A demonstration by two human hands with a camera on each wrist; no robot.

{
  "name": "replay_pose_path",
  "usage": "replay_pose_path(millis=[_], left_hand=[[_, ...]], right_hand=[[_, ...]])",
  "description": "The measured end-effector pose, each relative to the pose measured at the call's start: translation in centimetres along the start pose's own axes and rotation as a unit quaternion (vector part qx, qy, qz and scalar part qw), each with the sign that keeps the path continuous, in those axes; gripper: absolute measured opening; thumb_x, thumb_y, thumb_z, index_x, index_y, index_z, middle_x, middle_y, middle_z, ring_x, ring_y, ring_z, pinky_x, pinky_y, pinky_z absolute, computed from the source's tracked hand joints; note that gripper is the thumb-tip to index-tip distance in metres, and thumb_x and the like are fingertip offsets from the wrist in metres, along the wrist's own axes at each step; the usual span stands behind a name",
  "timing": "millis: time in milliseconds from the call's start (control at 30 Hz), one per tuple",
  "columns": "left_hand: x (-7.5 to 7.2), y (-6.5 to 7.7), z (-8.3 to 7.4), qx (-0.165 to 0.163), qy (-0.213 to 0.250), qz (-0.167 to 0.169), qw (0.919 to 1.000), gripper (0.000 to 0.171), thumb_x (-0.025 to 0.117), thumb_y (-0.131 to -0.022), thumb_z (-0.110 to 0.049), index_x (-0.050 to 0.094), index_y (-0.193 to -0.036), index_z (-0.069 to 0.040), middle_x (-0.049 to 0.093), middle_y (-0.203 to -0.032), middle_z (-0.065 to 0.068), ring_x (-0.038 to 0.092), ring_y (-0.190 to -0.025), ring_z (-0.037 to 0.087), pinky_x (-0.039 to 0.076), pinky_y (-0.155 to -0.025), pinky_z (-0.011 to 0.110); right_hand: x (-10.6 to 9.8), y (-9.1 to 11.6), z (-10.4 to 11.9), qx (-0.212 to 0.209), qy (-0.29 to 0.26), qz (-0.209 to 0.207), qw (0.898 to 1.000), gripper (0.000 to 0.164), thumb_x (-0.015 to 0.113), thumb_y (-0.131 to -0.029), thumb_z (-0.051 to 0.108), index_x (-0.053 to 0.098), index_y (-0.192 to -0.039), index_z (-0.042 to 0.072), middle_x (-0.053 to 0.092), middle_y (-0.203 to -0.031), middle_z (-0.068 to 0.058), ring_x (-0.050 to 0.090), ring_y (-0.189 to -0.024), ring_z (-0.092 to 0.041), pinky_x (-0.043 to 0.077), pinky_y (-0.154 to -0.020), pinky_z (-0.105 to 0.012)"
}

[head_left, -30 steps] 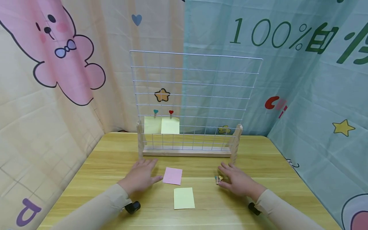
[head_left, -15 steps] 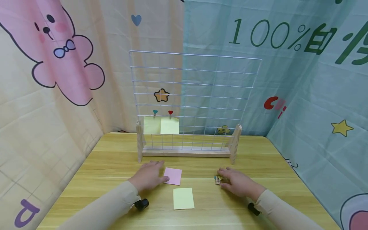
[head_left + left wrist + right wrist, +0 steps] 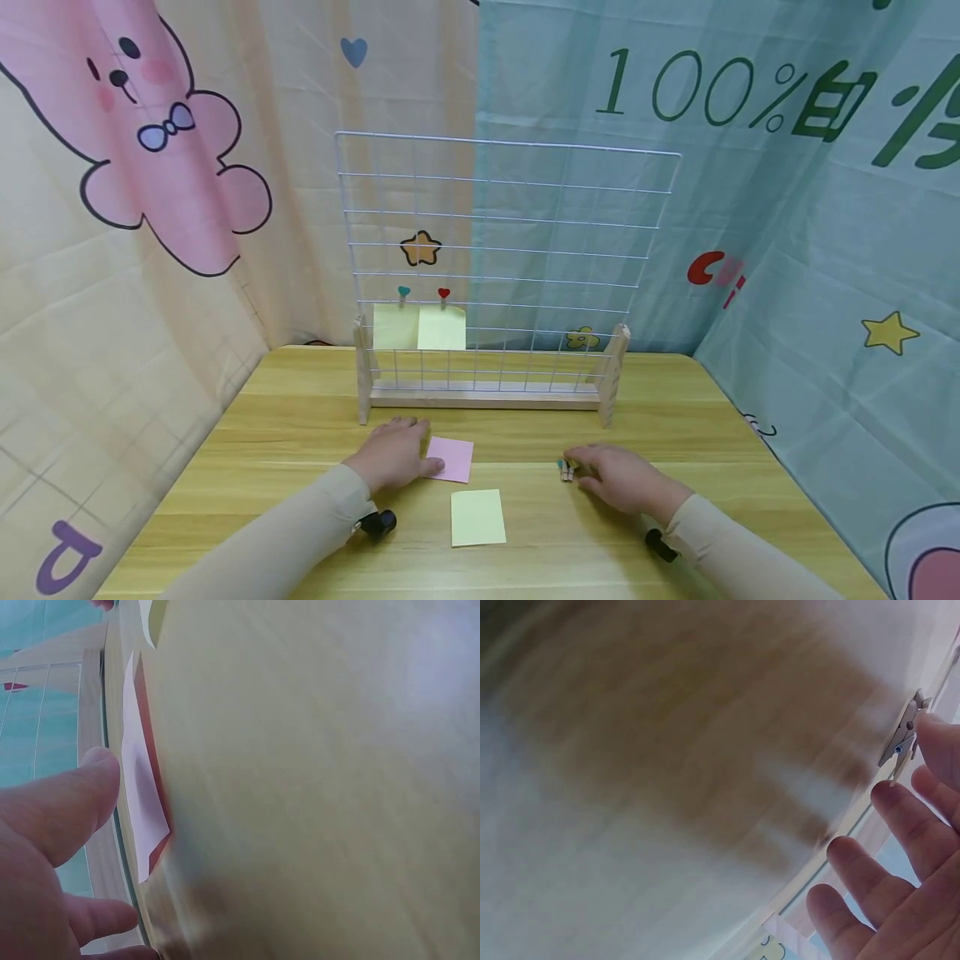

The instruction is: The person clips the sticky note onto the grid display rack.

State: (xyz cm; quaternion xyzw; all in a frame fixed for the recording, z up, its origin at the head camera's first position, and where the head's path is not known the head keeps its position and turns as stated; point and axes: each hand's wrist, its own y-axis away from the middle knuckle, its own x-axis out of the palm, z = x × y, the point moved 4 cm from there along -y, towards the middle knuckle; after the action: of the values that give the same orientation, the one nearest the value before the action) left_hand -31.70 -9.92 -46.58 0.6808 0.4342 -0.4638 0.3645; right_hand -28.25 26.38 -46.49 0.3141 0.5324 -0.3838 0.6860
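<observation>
My left hand (image 3: 393,454) is at the left edge of a pink sticky note (image 3: 452,460), its fingers spread. In the left wrist view the thumb (image 3: 67,806) hovers beside the note, whose edges lift off the table. My right hand (image 3: 618,477) reaches over small wooden clothespins (image 3: 567,472) lying on the table. Seen from the right wrist, the thumb and fingers sit close around a clothespin (image 3: 901,735), with the other fingers loosely extended; contact is partly hidden. Nearer the front lies a yellow sticky note (image 3: 477,517).
A white wire grid (image 3: 495,221) in a wooden stand (image 3: 487,400) stands at the table's back. Two yellow notes (image 3: 442,329) hang on its lower left, under a teal heart clip (image 3: 404,292) and a red heart clip (image 3: 444,293). Printed curtains surround the wooden table (image 3: 300,392).
My left hand has moved right, onto the pink note's left edge. My right hand's fingers have drawn in over the clothespins. The notes and grid have stayed put.
</observation>
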Motion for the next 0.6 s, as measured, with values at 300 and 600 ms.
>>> replay_pose_path(millis=[300, 600], left_hand=[[0.18, -0.43, -0.01, 0.009, -0.002, 0.001, 1.0, 0.077, 0.072, -0.095, -0.056, 0.058, -0.147, -0.001, 0.05, -0.158, 0.024, 0.039, -0.151, 0.05, 0.029, -0.125, 0.063], [0.17, -0.66, -0.33, 0.015, 0.013, -0.008, 0.9998, 0.075, 0.076, -0.092, -0.055, 0.061, -0.144, -0.003, 0.053, -0.155, 0.023, 0.042, -0.149, 0.046, 0.033, -0.123, 0.061]], right_hand=[[-0.31, -0.08, 0.35, 0.007, -0.005, -0.002, 1.0, 0.044, 0.072, -0.099, 0.015, 0.064, -0.142, 0.007, 0.072, -0.135, -0.014, 0.069, -0.123, -0.034, 0.056, -0.101, -0.054], [-0.44, -0.5, 0.64, -0.006, 0.004, -0.023, 1.0, 0.039, 0.073, -0.097, 0.011, 0.069, -0.136, 0.006, 0.075, -0.129, -0.012, 0.072, -0.118, -0.032, 0.058, -0.1, -0.053]])
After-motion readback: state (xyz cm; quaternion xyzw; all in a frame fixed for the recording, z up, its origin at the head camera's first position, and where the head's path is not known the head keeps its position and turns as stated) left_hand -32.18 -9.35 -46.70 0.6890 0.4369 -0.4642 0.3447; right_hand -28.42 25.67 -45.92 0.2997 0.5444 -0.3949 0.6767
